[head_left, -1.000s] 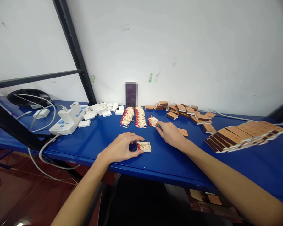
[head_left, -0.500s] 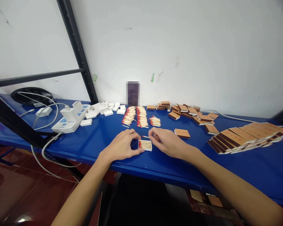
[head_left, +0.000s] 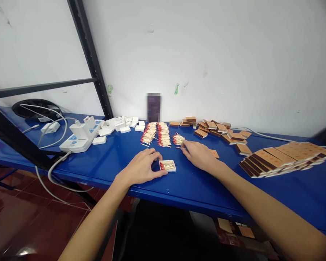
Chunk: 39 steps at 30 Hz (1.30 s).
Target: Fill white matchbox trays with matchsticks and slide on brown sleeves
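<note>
A small white matchbox tray [head_left: 174, 169] of red-tipped matches [head_left: 167, 165] sits on the blue shelf, gripped at its left end between the thumb and forefinger of my left hand [head_left: 143, 166]. My right hand [head_left: 199, 155] is closed, its thumb and fingertips pinching a single match [head_left: 178, 147] whose red head points left. Just beyond those fingertips lies a small pile of matches [head_left: 178, 139]. Two longer rows of matches, a left row [head_left: 149, 133] and a right row [head_left: 163, 134], lie farther left. Behind my right hand an orange matchbox [head_left: 214, 153] is partly hidden.
White trays [head_left: 119, 124] are heaped at the back left, beside a power strip [head_left: 80, 139] with cables. Orange matchbox sleeves [head_left: 217, 127] lie at the back right. A stack of matchboxes [head_left: 285, 156] leans at the right. A blurred dark panel [head_left: 153, 107] stands against the wall.
My right hand has moved away from the tray, back and to the right toward the small match pile, with a match still in its fingertips. My left hand stays on the tray.
</note>
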Motion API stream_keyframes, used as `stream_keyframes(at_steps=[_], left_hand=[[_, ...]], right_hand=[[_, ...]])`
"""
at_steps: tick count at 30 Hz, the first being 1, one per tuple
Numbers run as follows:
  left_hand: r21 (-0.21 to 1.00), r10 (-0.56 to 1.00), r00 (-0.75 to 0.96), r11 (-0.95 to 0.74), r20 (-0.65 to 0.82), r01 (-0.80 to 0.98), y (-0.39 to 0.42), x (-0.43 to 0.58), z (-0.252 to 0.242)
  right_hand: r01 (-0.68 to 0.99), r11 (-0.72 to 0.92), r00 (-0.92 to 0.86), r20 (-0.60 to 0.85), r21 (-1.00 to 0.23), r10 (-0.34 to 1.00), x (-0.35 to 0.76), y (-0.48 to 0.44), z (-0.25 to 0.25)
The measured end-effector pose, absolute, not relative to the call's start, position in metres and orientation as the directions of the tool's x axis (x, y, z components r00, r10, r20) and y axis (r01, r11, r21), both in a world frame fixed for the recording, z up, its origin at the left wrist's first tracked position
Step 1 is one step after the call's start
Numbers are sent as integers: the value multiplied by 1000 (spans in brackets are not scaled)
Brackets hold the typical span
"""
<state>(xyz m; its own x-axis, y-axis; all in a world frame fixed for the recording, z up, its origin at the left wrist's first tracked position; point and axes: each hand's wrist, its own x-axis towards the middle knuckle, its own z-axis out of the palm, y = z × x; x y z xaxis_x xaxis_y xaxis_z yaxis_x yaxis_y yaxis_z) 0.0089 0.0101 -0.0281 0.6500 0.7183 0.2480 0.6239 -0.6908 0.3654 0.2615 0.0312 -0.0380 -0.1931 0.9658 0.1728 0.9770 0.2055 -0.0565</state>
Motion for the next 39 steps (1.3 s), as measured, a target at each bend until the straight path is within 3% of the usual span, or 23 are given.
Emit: stream_keyframes(at_steps=[4, 8, 11, 23, 27, 32, 35, 39], left_hand=[[355, 712, 661, -696, 235, 624, 10, 9, -29], [341, 710, 665, -700, 232, 628, 11, 9, -30], [334, 704, 672, -705, 228, 626, 11, 9, -30], [312, 685, 694, -724, 220, 615, 9, 9, -28], [339, 710, 667, -699, 226, 629, 11, 5, -27], [258, 814, 491, -570, 311, 780, 21, -8, -30], [195, 832, 471, -534, 293, 823, 26, -11, -35], [199, 829, 493, -547, 265, 813, 27, -10, -38]], right_hand=[[965, 253, -237, 190, -64, 953, 257, 25, -34], [842, 513, -451, 302, -168, 840, 242, 1, -25], [734, 639, -576, 288, -229, 765, 232, -15, -23], [732, 620, -586, 202, -282, 785, 236, -12, -25], [744, 592, -535, 254, -311, 806, 240, -6, -28], [896, 430, -365, 366, -112, 856, 252, 13, -37], [948, 317, -295, 350, -4, 889, 260, 22, -40], [966, 253, -255, 300, 47, 919, 264, 27, -41]])
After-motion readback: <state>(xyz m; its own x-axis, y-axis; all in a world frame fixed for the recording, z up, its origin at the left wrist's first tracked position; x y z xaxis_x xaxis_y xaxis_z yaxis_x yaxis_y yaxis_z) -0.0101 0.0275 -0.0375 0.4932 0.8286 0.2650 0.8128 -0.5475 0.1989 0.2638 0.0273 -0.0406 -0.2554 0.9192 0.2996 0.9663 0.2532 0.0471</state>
